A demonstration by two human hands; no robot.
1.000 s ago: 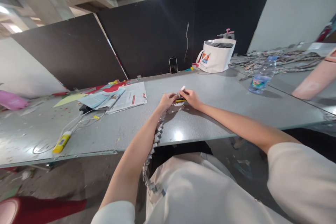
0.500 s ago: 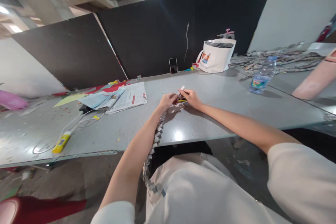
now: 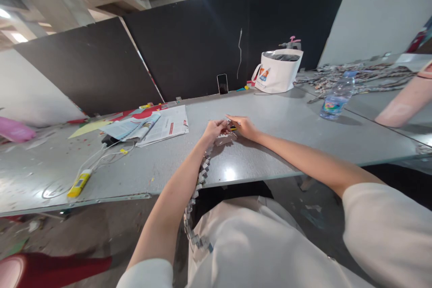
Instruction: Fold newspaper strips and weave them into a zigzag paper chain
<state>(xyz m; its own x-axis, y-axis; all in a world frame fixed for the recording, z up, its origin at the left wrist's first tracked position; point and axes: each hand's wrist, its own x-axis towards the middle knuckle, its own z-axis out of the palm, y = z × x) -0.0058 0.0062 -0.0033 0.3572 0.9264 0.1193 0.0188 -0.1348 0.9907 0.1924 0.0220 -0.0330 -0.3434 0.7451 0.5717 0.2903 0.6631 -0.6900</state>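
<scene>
Over the grey table, my left hand (image 3: 216,129) is closed in a pinch on the upper end of a folded-paper chain (image 3: 203,173). The chain is a zigzag of small grey and white squares. It hangs past my left forearm and off the table edge, down to my lap. My right hand (image 3: 245,127) is closed against the left fingertips, its fingers pressed at the chain's end; what exactly it pinches is hidden. Beneath the hands lie a pale paper piece (image 3: 225,139) and a small yellow item (image 3: 233,128), partly covered.
Printed booklets (image 3: 168,126) lie to the left, with a yellow glue stick (image 3: 79,183) and white cables nearer. A phone (image 3: 222,84) leans on the black partition. At right stand a white bag (image 3: 278,73), a water bottle (image 3: 337,99) and a pink tumbler (image 3: 405,99).
The white paper strip that stuck up between my fingers no longer shows upright. My right fingers have moved slightly left, over the left fingertips.
</scene>
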